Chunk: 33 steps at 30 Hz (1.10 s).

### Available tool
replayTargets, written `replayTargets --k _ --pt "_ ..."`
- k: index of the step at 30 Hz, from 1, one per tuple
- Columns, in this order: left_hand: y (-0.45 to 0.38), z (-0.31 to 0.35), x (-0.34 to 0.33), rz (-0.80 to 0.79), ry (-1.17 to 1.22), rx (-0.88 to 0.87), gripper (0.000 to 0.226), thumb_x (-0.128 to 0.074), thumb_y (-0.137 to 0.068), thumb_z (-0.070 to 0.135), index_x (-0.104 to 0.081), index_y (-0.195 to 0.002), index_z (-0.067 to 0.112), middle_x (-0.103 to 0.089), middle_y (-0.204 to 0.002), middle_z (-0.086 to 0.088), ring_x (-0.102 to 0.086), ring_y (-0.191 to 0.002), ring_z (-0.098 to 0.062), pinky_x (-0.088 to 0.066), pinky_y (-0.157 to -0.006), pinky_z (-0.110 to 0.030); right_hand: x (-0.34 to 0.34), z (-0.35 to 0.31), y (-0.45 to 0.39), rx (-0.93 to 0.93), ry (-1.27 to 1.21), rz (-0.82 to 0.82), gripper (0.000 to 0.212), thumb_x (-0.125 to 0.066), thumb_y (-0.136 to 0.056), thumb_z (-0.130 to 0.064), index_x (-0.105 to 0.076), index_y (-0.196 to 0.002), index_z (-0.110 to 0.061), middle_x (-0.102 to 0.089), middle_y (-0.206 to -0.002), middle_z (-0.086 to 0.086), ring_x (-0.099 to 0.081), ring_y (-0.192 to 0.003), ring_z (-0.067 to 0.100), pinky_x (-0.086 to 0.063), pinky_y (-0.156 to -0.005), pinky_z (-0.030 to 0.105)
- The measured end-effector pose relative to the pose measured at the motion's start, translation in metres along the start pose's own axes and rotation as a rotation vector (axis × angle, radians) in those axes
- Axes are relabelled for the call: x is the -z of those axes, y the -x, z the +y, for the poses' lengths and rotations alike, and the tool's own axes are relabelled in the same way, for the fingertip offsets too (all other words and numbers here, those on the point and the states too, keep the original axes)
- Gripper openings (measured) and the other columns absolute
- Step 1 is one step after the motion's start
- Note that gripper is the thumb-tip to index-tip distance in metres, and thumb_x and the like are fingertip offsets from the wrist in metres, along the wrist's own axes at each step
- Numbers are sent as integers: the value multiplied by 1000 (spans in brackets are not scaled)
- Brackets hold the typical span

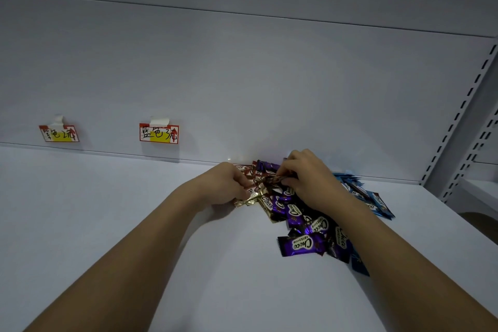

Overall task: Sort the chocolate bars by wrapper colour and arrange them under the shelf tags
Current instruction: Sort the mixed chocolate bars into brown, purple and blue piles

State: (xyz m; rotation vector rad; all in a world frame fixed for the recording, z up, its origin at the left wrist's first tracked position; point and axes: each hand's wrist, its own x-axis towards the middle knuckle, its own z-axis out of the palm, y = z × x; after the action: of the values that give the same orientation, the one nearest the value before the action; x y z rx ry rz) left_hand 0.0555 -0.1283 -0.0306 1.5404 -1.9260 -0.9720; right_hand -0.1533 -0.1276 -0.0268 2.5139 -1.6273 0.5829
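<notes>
Purple bars point(301, 245): nearest us, heaped on the shelf point(134, 224).
Left hand point(226, 186): we pinch a gold bar point(249, 199).
Right hand point(310, 178): we grip a brown bar point(275, 179).
Blue bars point(374, 201): right of the heap.

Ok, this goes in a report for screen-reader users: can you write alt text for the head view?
Two bare hands, left hand and right hand, dig into a mixed pile of chocolate bars, purple, blue, red-brown and gold, on a white shelf. Two handwritten shelf tags hang on the back panel to the left, nothing beneath them.
</notes>
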Motion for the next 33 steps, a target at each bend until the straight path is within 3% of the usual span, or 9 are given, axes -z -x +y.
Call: replayTargets --k 6,10,13,15,18,23,27,30,33 --pt "0 -6 17 129 104 49 11 -66 -88 7 -74 -81 10 -68 -78 -7 -57 -64 -12 -44 -54 -17 7 -5 6 -179 -460 178 13 -68 -89 -21 -68 -92 -34 -62 -93 -18 -50 -89 -4 -35 -73 8" --pt "-1 -10 23 177 214 42 14 -66 -87 3 -73 -79 12 -68 -78 -10 -59 -62 -13 -51 -52 -16 6 -11 7 -335 -774 146 11 -73 -86 -19 -71 -96 -25 -71 -88 -8 -68 -79 6 -55 -73 22" --pt "0 -11 24 181 295 14 13 -67 -86 0 -73 -90 11 -71 -86 -14 -63 -69 -17 -58 -69 -27 5 -14 8 -412 -1014 80 15 -75 -83 -11 -69 -97 -14 -74 -83 1 -71 -66 15 -59 -68 28" --pt "0 -11 23 180 324 1 18 -68 -85 0 -74 -90 16 -73 -87 -12 -64 -69 -16 -59 -66 -25 5 -14 8 -463 -1105 57 20 -76 -82 -9 -66 -99 -8 -75 -79 3 -71 -64 18 -59 -65 28" --pt "-1 -10 21 192 367 2 15 -71 -84 0 -74 -88 14 -73 -84 -8 -64 -65 -13 -55 -59 -20 4 -14 7 -505 -1180 35 15 -74 -83 -8 -67 -96 -4 -75 -74 1 -71 -63 15 -56 -58 20" --pt "0 -9 16 264 429 -23 12 -76 -79 3 -73 -89 7 -73 -84 -10 -69 -70 -17 -59 -64 -26 2 -16 4 -541 -1273 6 11 -69 -86 -2 -68 -91 -11 -71 -89 6 -74 -75 17 -57 -63 20" --pt "9 -4 10 397 467 -20 14 -78 -76 0 -72 -84 10 -74 -74 -6 -71 -68 -22 -60 -63 -29 4 -26 5 -514 -1299 -35 17 -66 -87 3 -67 -102 -5 -70 -99 10 -74 -80 17 -58 -66 22" --pt "23 0 10 474 505 -2 15 -77 -75 -2 -72 -86 7 -73 -76 -11 -68 -64 -21 -60 -61 -27 9 -38 8 -473 -1287 -12 14 -66 -87 5 -67 -89 -9 -73 -90 9 -74 -75 17 -57 -62 21" --pt "43 -4 13 533 558 -5 15 -79 -75 -1 -73 -85 8 -73 -75 -10 -69 -66 -20 -60 -63 -30 9 -49 10 -409 -1235 -3 12 -67 -86 4 -69 -90 -7 -74 -84 10 -74 -73 18 -59 -64 24"
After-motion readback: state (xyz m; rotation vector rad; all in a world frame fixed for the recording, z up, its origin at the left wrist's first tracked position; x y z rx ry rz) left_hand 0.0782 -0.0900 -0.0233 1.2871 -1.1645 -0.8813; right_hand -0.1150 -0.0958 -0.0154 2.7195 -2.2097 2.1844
